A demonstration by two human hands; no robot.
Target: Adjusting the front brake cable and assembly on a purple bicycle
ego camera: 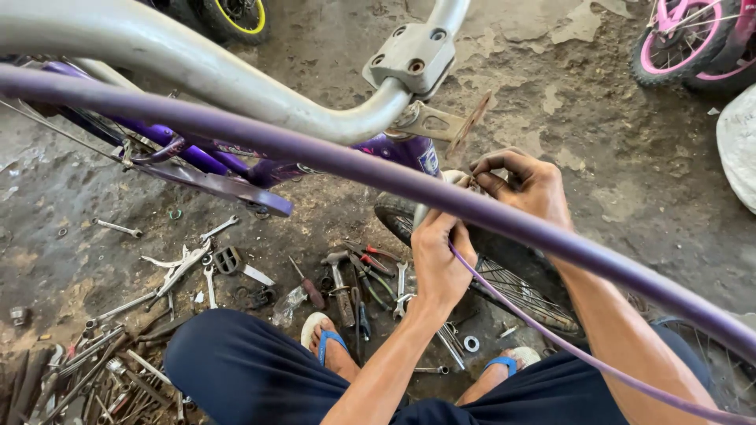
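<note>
Under the handlebar [236, 86], the left hand [439, 260] holds the fork [425, 211] tight, and the right hand [526, 185] pinches a small part above the wheel [504, 279].

pink bicycle [693, 39]: at 2 o'clock, cut off by the edge
left hand [438, 260]: fingertips hidden behind purple cable [315, 153]

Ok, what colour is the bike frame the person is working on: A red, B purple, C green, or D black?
B: the frame under the grey handlebar is purple, and both the left hand and right hand work at its front wheel.
</note>
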